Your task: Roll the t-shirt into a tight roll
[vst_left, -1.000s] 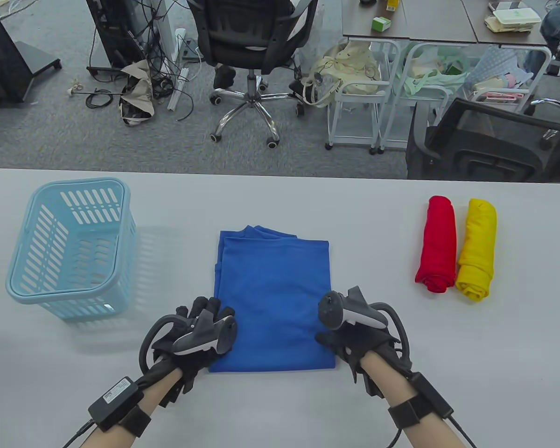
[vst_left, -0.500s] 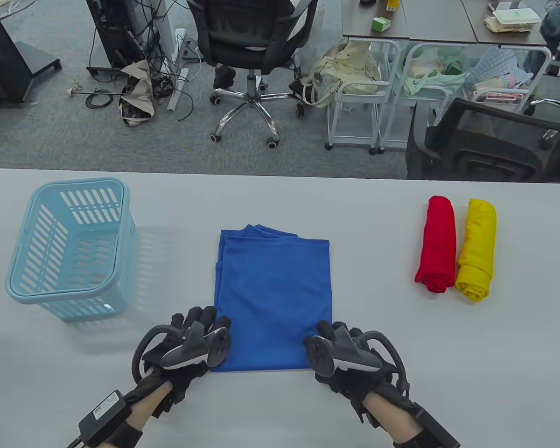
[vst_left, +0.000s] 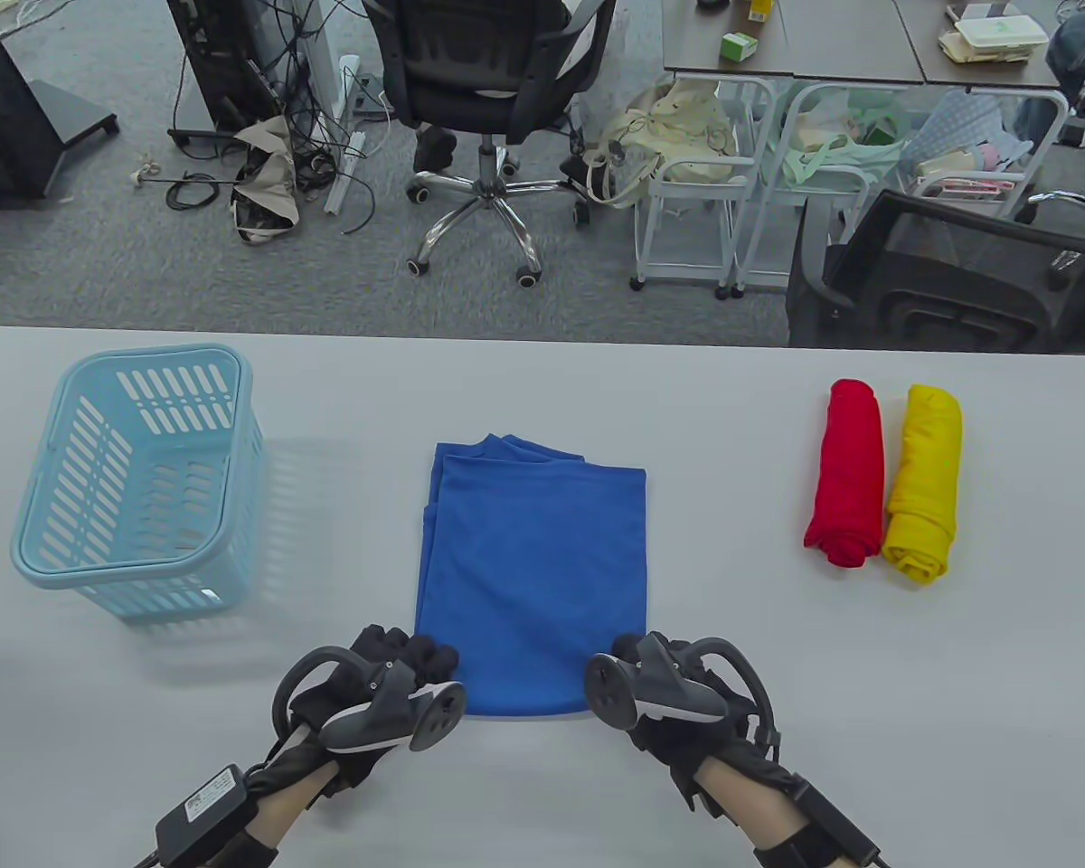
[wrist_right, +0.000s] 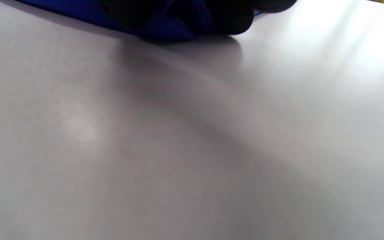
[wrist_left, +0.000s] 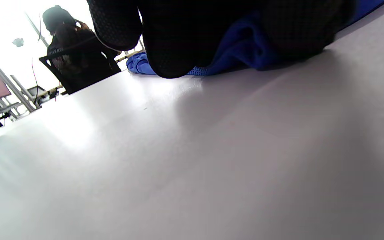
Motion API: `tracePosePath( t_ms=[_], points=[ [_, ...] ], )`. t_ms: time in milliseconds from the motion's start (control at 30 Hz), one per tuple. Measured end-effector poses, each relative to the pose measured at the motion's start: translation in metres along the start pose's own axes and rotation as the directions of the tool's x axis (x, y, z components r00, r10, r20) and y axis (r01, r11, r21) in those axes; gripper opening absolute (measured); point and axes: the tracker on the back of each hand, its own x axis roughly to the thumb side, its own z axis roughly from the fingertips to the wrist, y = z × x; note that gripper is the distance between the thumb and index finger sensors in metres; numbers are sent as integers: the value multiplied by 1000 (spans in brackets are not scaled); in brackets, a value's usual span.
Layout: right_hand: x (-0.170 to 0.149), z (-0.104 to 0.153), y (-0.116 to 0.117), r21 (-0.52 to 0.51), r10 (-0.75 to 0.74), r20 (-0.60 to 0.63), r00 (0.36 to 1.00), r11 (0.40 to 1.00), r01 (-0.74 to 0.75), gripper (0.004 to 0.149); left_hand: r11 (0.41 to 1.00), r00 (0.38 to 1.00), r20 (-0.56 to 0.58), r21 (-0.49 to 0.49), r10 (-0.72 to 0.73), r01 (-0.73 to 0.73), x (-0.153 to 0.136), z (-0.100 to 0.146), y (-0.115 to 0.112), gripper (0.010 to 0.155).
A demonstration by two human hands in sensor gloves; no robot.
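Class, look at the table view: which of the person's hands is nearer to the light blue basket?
Left. The left hand grips the blue t-shirt's near left corner, just right of and below the basket. The right hand is at the shirt's near right corner, the shirt's whole width farther away.

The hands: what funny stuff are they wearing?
Both the left hand and right hand wear black mesh gloves. A grey-and-black tracker with a round ring, like a game controller, is strapped on each. The forearms are bare, with black wrist straps, a small black labelled box on each, and thin black cables.
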Motion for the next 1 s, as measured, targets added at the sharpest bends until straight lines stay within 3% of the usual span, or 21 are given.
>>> tracePosePath(
  t_ms=[133,300,400,500,567,633,700,767,900,1000],
  points=[
    [0,-2,-2,-15,-10,-5,1000,1000,10,42,995,997,4,56,-83,82,5,-3,4,51],
    [-7,-1,-4,22,-89,28,996,996,89,41,983,983,-6,-2,185,-185,-14,-6,3,47],
    [-13,6,-7,66,-241,74,968,969,237,42,907,909,4,-73,417,-415,-34,-1,2,46],
    [-22,10,-12,62,-315,55,947,948,312,42,760,764,10,-113,646,-641,-51,4,-2,45],
    [-26,7,-13,37,-322,7,947,946,322,42,724,730,-9,-125,683,-679,-52,1,-6,46],
    [-25,0,-7,51,-327,-28,945,943,328,42,788,795,-43,-109,605,-605,-48,-2,-11,46],
    [-23,-5,-2,57,-284,-73,956,956,288,42,915,915,-81,-50,395,-400,-42,-3,-14,44],
    [-22,-7,-3,52,-276,-86,957,958,281,41,960,956,-86,8,279,-280,-41,-2,-11,46],
    [-22,-7,-2,54,-280,-102,955,957,286,41,974,971,-117,117,208,-194,-34,8,8,51],
    [-21,-7,-2,56,-285,-105,953,955,292,41,956,966,-14,141,260,-255,-20,12,21,53]
  ],
)
